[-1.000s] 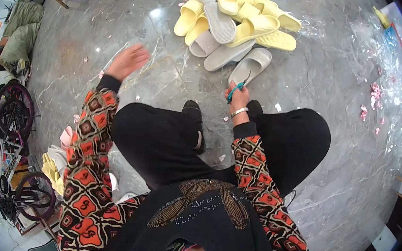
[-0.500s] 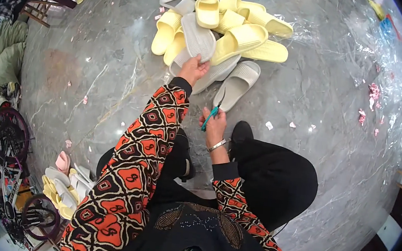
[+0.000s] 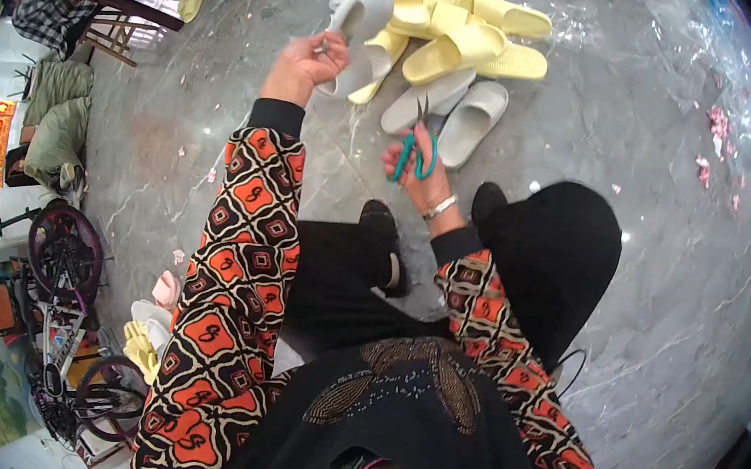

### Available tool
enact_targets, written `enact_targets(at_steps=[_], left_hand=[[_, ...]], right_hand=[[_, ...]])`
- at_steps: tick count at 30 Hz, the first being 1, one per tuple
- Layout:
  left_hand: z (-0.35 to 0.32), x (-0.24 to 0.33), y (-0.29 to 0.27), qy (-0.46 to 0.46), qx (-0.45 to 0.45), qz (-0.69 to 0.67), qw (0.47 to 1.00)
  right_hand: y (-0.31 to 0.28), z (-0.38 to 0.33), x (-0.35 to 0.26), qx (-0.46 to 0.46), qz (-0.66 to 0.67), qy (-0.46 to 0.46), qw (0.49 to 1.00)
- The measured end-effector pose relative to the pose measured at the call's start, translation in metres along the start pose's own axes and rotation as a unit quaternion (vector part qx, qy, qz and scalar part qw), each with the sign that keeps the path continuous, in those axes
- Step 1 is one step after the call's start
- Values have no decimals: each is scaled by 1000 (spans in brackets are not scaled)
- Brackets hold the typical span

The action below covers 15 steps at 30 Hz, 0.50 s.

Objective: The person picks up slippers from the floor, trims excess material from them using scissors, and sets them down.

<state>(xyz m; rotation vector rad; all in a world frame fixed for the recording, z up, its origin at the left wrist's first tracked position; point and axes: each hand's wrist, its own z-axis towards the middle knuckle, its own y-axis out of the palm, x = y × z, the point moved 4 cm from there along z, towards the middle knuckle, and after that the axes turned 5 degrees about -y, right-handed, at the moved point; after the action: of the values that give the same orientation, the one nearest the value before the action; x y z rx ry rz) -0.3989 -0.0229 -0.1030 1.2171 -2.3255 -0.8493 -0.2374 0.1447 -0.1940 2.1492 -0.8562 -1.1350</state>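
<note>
My left hand [image 3: 307, 62] is closed on a grey slipper [image 3: 360, 20], blurred by motion, at the left of the slipper pile. How many grey slippers move with it I cannot tell. My right hand [image 3: 422, 168] grips a pair of scissors [image 3: 427, 152] with teal handles, its dark blades pointing away from me and slightly apart. Just beyond the blades lies another grey slipper [image 3: 423, 101], and to its right one more light grey slipper [image 3: 476, 124]. Several yellow slippers [image 3: 447, 55] are heaped behind them.
At my lower left lie yellow gloves or slippers [image 3: 140, 347] and a pink slipper [image 3: 166, 289], beside a bicycle [image 3: 60, 319]. A wooden stool [image 3: 116, 34] stands far left. Pink scraps [image 3: 718, 125] and clear plastic film litter the right side of the grey floor.
My left hand has swung left and away from me with a grey slipper, off the pile's front. My right hand, still holding the scissors, has moved slightly forward and turned.
</note>
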Motion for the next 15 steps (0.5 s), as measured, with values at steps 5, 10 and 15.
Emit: enact_targets(at_steps=[5, 10, 15], left_hand=[[-75, -21, 18, -25, -84, -1, 996], [-125, -54, 17, -80, -137, 0, 987], [-147, -85, 10, -88, -170, 22, 981]], right_hand=[[49, -35, -22, -221, 148, 85, 960], [81, -69, -41, -318, 193, 129, 919], [90, -76, -52, -336, 227, 116, 907]])
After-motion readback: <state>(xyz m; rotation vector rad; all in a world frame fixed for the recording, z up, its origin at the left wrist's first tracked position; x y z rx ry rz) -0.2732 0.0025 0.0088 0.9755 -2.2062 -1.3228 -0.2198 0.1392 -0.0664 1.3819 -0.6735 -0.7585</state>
